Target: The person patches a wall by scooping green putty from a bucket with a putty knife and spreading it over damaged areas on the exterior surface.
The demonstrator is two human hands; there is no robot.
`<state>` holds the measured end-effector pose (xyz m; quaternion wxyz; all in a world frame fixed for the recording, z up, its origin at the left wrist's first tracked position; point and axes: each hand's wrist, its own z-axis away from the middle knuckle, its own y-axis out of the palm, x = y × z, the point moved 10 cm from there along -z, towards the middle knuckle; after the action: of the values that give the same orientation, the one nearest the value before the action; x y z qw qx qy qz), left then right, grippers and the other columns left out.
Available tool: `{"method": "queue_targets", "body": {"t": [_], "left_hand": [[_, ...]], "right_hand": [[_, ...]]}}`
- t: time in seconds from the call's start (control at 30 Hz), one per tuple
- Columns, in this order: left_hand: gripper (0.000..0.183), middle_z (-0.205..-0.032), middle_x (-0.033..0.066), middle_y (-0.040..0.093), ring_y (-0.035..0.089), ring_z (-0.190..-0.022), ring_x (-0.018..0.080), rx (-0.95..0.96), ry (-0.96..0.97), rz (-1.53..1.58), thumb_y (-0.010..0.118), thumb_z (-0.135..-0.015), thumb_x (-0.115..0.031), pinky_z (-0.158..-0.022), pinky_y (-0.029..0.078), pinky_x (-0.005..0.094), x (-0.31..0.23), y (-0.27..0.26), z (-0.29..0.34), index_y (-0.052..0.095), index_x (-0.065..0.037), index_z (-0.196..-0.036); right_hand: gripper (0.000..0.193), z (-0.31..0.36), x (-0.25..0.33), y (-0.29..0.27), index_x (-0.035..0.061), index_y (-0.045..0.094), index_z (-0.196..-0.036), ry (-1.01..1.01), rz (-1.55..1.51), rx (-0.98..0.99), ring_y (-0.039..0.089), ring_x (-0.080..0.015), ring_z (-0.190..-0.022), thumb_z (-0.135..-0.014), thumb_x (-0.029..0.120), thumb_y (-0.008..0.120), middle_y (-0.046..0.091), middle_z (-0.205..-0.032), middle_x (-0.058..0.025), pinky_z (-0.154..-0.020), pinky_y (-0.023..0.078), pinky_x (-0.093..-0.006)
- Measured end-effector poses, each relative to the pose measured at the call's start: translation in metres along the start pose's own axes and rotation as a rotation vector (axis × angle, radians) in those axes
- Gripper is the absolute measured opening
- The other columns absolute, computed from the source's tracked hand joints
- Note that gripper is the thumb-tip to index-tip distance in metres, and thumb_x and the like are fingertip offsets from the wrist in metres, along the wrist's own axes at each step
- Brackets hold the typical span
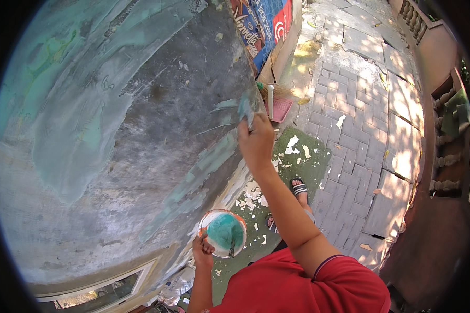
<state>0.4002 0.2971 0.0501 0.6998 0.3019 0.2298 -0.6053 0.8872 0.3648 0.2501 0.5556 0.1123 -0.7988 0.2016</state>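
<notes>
My left hand (203,251) grips the rim of a round white bucket (204,213) low beside the wall. Thick teal putty (224,230) fills it, and a dark tool handle (232,247) sticks out near its rim. Higher up, my right hand (257,138) is closed round a putty knife (245,107), its blade smeared with teal and held against the wall near the edge. Its handle is mostly hidden in my fist. The grey wall (167,112) carries broad teal and pale streaks, some of them just below my right hand.
A pink dustpan (281,110) and a straw broom (278,92) stand past the wall's end, near a printed banner (263,31). White flakes (292,144) litter the green ground by my sandalled feet (298,187). Grey paving (344,156) runs alongside, bordered by a balustrade (446,159).
</notes>
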Motion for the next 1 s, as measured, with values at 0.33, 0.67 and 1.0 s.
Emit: {"method": "queue_targets", "body": {"t": [0.33,0.67,1.0], "left_hand": [[0.043,-0.055,-0.0024,0.030,0.030,-0.046,0.0121,-0.041,-0.014,0.010,0.046,-0.095,-0.043,-0.048,0.031,0.0302,0.004,-0.012,-0.005,0.056,-0.002,-0.101],[0.040,-0.054,-0.0030,0.030,0.030,-0.047,0.0104,-0.017,0.011,0.075,0.047,-0.097,-0.040,-0.049,0.030,0.0290,0.001,-0.018,0.001,0.059,-0.003,-0.102],[0.040,-0.054,-0.0028,0.030,0.030,-0.047,0.0110,-0.111,0.011,0.075,0.047,-0.096,-0.041,-0.049,0.030,0.0292,0.000,-0.050,0.004,0.058,-0.003,-0.102]], "right_hand": [[0.046,0.076,0.154,0.051,0.0008,0.059,-0.124,-0.260,-0.229,0.183,0.060,-0.0371,-0.090,-0.080,0.010,0.066,0.059,-0.105,-0.0178,-0.077,0.051,-0.0429],[0.038,-0.020,-0.005,0.023,-0.0033,0.061,-0.118,-0.008,0.169,0.051,0.063,-0.0369,-0.081,-0.084,0.013,0.063,0.060,-0.101,-0.0202,-0.074,0.051,-0.0437],[0.045,0.100,0.149,0.049,-0.0028,0.056,-0.124,-0.110,-0.267,0.356,0.060,-0.0366,-0.097,-0.082,0.012,0.064,0.057,-0.113,-0.0229,-0.081,0.051,-0.0437]]}}
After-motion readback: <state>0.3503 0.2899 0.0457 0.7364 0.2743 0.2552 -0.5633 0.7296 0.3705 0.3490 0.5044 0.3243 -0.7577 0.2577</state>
